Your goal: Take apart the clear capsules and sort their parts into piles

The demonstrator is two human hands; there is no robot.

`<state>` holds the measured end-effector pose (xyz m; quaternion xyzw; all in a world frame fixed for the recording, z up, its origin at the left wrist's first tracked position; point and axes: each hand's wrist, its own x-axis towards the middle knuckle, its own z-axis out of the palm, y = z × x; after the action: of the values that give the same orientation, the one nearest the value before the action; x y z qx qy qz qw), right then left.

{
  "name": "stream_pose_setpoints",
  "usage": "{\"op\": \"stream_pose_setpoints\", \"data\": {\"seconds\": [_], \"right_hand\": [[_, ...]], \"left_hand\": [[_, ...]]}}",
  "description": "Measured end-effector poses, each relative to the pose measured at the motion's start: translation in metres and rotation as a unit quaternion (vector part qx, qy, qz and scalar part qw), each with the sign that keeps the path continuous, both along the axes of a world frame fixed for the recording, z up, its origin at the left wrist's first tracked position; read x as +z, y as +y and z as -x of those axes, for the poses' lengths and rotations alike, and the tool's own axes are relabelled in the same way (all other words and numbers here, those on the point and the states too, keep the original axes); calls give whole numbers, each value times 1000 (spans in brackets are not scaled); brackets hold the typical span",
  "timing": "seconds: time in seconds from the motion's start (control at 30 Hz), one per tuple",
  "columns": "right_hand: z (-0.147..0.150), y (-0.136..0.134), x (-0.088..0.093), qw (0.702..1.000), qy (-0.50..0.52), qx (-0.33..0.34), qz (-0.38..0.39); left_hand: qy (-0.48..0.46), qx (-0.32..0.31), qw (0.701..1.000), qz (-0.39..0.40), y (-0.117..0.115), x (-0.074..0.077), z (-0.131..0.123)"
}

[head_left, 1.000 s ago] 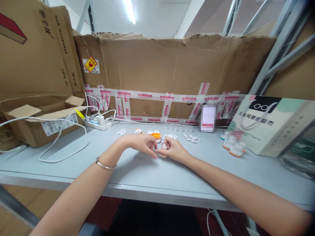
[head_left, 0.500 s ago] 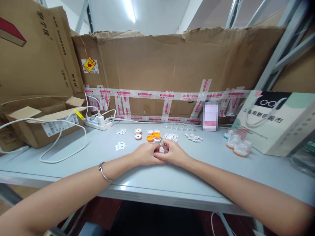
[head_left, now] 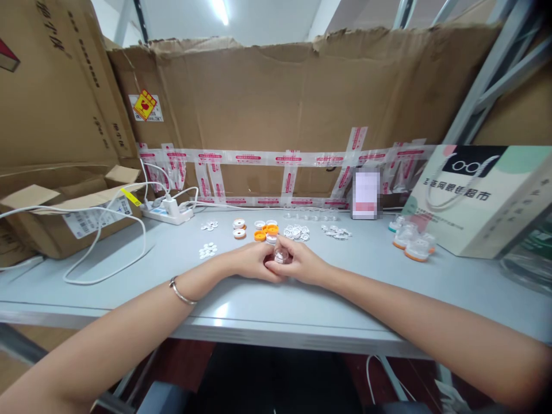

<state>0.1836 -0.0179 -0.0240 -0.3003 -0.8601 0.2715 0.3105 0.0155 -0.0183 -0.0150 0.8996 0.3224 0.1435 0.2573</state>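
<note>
My left hand (head_left: 250, 263) and my right hand (head_left: 302, 263) meet at the middle of the grey table (head_left: 276, 299), fingers pinched together around a small clear plastic piece (head_left: 282, 256). Both hands rest on the tabletop. Just beyond them lie orange caps (head_left: 266, 232), white ring caps (head_left: 238, 228) and clusters of small white parts (head_left: 296, 232). A silver bracelet (head_left: 180, 292) is on my left wrist.
A white power strip (head_left: 167, 213) with cables lies at the back left beside an open cardboard box (head_left: 64, 213). A taped cardboard wall (head_left: 280, 115) backs the table. A printed paper bag (head_left: 478, 198) and several assembled orange-based pieces (head_left: 411, 241) sit at the right.
My left hand closed in from beside the right hand to pinch the clear piece together with it. The view shifted slightly, bringing more small white parts into sight at the left.
</note>
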Motion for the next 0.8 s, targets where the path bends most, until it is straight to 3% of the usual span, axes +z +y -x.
{"op": "stream_pose_setpoints", "data": {"seconds": [0.17,0.27,0.33,0.43,0.53,0.6,0.7,0.8], "right_hand": [[-6,-4,12,999,-9,19,-24],[-13,1,20,999,11,-8,-31],[-24,15,25,995,59,-67,-51],[-54,50,32,967,111,-207,-93],[-100,88,31,918,76,-369,-126],[-129,107,25,883,-3,-452,-127],[-157,125,11,852,-121,-500,-100],[-164,133,-3,844,-166,-503,-84]], "left_hand": [[23,0,1000,6,-2,4,3],[29,21,999,-4,-3,7,4],[37,28,999,-5,-3,9,4],[47,31,998,-10,-2,10,6],[53,31,998,-7,-2,11,7],[52,31,998,-2,-2,12,7],[51,31,998,0,-3,13,7],[61,33,998,-5,-4,14,7]]}}
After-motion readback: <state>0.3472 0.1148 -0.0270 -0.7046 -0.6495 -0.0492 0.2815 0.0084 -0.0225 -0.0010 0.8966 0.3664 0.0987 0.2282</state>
